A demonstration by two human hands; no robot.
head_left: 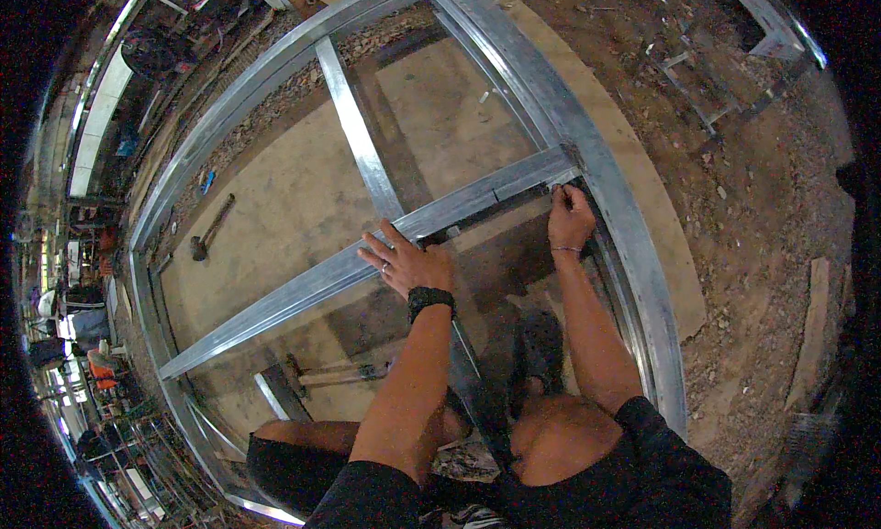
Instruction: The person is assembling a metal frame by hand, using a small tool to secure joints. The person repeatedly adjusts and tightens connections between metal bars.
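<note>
A large frame [633, 263] of shiny grey metal profiles lies low around me, with a long metal crossbar [294, 295] running through its middle. My left hand [418, 265] rests on that crossbar, fingers spread over its top near where a shorter metal bar [353, 121] meets it from the far side. At the crossbar's right end, close to the frame's side, my right hand [571, 219] has thumb and fingers pinched together against the near edge. Whatever is between those fingertips is too small or hidden to make out.
Inside the frame, a hammer [213, 228] lies at the far left, near a small blue object [207, 181]. Another long-handled tool [330, 375] lies left of my knees. Bare dirt [752, 254] and a wooden strip [812, 322] are on the right. Cluttered racks stand far left.
</note>
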